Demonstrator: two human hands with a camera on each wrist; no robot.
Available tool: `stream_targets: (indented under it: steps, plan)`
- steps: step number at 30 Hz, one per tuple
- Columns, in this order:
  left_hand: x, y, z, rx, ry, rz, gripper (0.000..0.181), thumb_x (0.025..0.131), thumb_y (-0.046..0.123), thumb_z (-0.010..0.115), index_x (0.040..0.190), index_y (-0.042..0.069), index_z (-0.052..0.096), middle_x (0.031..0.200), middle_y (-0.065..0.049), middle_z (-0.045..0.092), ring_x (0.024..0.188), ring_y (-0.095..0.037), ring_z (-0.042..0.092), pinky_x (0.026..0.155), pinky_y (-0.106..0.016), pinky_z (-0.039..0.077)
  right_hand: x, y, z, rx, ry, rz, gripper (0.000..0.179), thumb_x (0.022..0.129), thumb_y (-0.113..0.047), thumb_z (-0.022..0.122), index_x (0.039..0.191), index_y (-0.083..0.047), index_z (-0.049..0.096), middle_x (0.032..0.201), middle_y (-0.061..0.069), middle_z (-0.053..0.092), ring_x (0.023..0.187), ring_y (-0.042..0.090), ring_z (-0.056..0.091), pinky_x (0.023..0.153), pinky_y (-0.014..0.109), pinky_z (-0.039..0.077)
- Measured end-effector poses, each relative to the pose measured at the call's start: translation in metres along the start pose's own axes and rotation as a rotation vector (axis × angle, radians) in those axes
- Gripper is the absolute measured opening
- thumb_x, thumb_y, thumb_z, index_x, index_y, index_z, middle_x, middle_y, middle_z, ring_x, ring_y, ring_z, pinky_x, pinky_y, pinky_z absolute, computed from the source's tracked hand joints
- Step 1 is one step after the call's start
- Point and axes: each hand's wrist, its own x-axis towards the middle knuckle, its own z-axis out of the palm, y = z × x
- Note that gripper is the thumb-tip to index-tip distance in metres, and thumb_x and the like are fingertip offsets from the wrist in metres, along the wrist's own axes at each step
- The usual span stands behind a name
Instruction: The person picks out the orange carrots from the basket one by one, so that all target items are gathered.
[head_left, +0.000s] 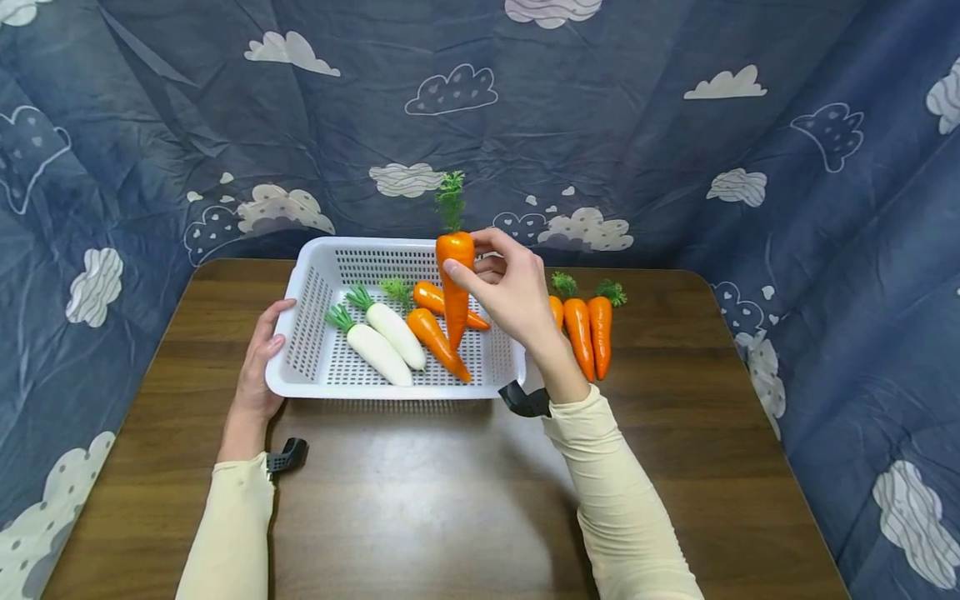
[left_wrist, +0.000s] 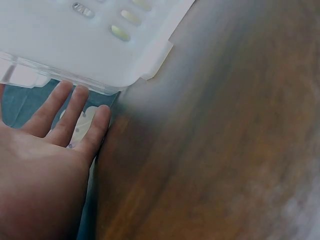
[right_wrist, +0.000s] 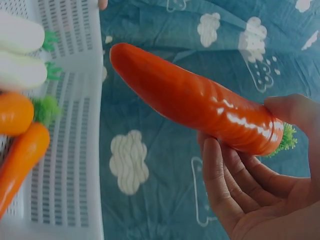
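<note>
My right hand (head_left: 513,287) grips an orange carrot (head_left: 456,287) near its thick end, thumb on one side and fingers on the other. The carrot hangs tip down over the white slotted basket (head_left: 307,383), its green leafy top up. In the right wrist view, the glossy carrot (right_wrist: 195,100) lies slantwise between thumb and fingers. My left hand (head_left: 258,362) is at the basket's left end, fingertips right at the rim; its fingers (left_wrist: 70,115) look straight in the left wrist view. Inside the basket lie two white radishes (head_left: 378,354) and two carrots (head_left: 435,337).
Several more carrots (head_left: 588,333) lie on the brown wooden table (head_left: 660,467) to the right of the basket, partly hidden by my right hand. A dark blue cloud-patterned cloth (head_left: 585,142) hangs behind the table and down both sides. Each wrist carries a black camera mount (head_left: 288,456).
</note>
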Motion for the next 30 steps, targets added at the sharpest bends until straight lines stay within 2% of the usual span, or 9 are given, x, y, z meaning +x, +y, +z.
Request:
stream_targets:
  steps: [6,13,20,30]
  plan:
    - [-0.001,0.000,0.000,0.002,0.017,-0.006,0.056,0.103,0.027,0.040,0.158,0.022,0.040,0.160,-0.009,0.033,0.127,-0.034,0.048,0.090,-0.035,0.057,-0.006,0.012,-0.024,-0.034,0.052,0.022,0.042,0.092,-0.032,0.082,0.127,-0.011,0.070,0.107,0.006,0.076,0.087,0.017,0.077,0.081,0.032,0.062]
    - [-0.003,-0.001,-0.002,0.002,0.010,-0.005,0.055,0.103,0.028,0.040,0.158,0.024,0.040,0.161,-0.008,0.032,0.126,-0.032,0.049,0.089,-0.035,0.058,-0.010,0.030,-0.053,-0.059,0.110,0.044,0.043,0.093,-0.032,0.082,0.126,-0.009,0.070,0.106,0.009,0.077,0.085,0.018,0.075,0.078,0.024,0.060]
    - [-0.002,0.000,-0.003,-0.012,-0.006,0.012,0.055,0.103,0.026,0.041,0.158,0.024,0.041,0.160,-0.010,0.034,0.125,-0.031,0.051,0.089,-0.035,0.058,-0.013,0.038,-0.073,-0.091,0.150,0.069,0.042,0.094,-0.035,0.081,0.126,-0.010,0.071,0.108,0.009,0.077,0.085,0.013,0.074,0.080,0.019,0.059]
    - [0.000,-0.002,0.001,-0.014,-0.008,0.013,0.055,0.104,0.026,0.039,0.159,0.021,0.039,0.159,-0.010,0.034,0.124,-0.031,0.051,0.087,-0.034,0.058,-0.024,0.058,-0.107,-0.156,0.206,0.129,0.045,0.094,-0.039,0.080,0.128,-0.011,0.071,0.109,0.011,0.076,0.083,0.009,0.071,0.075,0.015,0.055]
